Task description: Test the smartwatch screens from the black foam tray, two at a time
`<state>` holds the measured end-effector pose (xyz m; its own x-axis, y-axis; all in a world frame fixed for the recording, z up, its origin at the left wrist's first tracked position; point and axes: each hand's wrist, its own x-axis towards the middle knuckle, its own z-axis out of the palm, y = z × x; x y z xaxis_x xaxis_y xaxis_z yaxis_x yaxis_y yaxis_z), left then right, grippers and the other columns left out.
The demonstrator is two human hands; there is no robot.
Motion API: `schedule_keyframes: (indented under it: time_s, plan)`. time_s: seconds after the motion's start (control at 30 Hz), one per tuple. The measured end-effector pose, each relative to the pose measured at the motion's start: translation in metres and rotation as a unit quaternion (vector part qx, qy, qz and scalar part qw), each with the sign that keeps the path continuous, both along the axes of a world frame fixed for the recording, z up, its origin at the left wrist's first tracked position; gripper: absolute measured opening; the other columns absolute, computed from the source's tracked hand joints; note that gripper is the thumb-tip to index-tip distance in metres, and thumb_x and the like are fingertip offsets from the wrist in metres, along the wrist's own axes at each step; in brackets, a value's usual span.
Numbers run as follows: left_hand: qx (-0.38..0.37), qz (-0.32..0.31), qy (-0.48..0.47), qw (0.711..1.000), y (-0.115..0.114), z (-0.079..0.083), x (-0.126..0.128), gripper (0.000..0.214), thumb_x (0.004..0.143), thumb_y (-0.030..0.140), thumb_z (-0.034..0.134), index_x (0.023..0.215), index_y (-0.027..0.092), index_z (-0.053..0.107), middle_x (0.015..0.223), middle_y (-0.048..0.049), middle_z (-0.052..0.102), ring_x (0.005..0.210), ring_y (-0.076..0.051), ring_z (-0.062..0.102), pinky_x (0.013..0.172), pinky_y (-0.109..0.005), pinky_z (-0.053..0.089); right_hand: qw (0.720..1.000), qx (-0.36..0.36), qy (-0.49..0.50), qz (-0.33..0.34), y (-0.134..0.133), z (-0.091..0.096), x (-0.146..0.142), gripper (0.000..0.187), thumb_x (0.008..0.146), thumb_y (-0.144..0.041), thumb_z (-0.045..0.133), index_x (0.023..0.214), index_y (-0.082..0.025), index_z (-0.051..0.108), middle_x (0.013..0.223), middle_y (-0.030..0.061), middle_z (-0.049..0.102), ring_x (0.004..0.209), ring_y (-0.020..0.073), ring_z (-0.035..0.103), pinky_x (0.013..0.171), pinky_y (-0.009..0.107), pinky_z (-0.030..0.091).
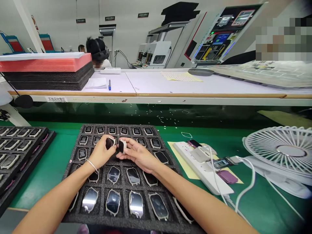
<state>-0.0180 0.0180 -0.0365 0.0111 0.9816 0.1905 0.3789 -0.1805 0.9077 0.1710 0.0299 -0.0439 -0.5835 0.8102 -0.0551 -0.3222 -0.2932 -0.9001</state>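
the left hand (101, 154) is closed in a fingertip pinch on a small dark watch-shaped unit (110, 143), and the right hand (136, 155) pinches a second unit (121, 146) with a pale edge. the two units are held just apart above the far half of a black foam tray (117, 221), and the fingers hide part of each. a thin silver bangle (92, 165) circles the left wrist. the tray's cut-out pockets hold rows of similar units, with dark faces and pale rims in the far rows and glossy units (89, 200) nearer the body. a second foam tray (50, 135) with more units sits to the left on a green bench mat (46, 185). to the right lie a white power strip (195, 162) on yellow paper (185, 165), a purple pouch (227, 177), and a white desk fan (280, 151) with its cable (248, 185). beyond, a white-topped bench (156, 83) carries a blue pen (109, 85), a notepad (96, 83), and a tall stack of black and pink foam sheets (48, 74). another person (97, 50) is at the far side of that bench.
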Motion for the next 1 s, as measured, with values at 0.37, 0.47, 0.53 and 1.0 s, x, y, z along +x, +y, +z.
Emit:
schedule_keyframes:
  time_s: [0.37,0.47,0.53,1.0]
  plan:
    - [0.003,-0.004,0.010,1.000,-0.008,0.006,-0.001,0.028,0.077,0.025,0.059,0.104,0.020,0.053,0.101,-0.0052,0.064,0.096,-0.021,0.062,0.091,-0.037,0.046,0.997,-0.017,0.058,0.046,0.003,-0.002,0.001,0.054,0.080,-0.031,0.080,0.128,-0.021,0.056,0.092,0.0026,0.072,0.080,0.0162,0.074,0.074,0.028,0.056]
    - [0.003,-0.002,0.002,1.000,-0.008,0.004,0.000,0.030,0.078,0.027,0.058,0.106,0.020,0.052,0.101,-0.0053,0.064,0.097,-0.021,0.062,0.093,-0.038,0.045,0.997,-0.018,0.062,0.047,0.002,-0.001,0.002,0.055,0.079,-0.030,0.081,0.128,-0.023,0.056,0.094,0.0019,0.072,0.082,0.0163,0.074,0.075,0.027,0.056]
    - [0.008,0.001,0.001,1.000,-0.008,0.003,0.000,0.031,0.077,0.026,0.058,0.107,0.020,0.052,0.101,-0.0050,0.064,0.099,-0.021,0.061,0.093,-0.037,0.045,0.997,-0.015,0.063,0.044,0.002,-0.001,0.003,0.055,0.080,-0.030,0.081,0.128,-0.023,0.057,0.096,0.0018,0.072,0.083,0.0162,0.074,0.076,0.028,0.057]
    - [0.001,0.002,-0.001,1.000,-0.011,0.005,0.002,0.030,0.076,0.023,0.058,0.105,0.020,0.053,0.097,-0.0032,0.064,0.091,-0.019,0.060,0.084,-0.032,0.046,0.997,-0.002,0.066,0.026,0.001,-0.001,0.003,0.049,0.079,-0.030,0.081,0.124,-0.026,0.062,0.107,0.0028,0.070,0.087,0.0156,0.072,0.088,0.034,0.055]
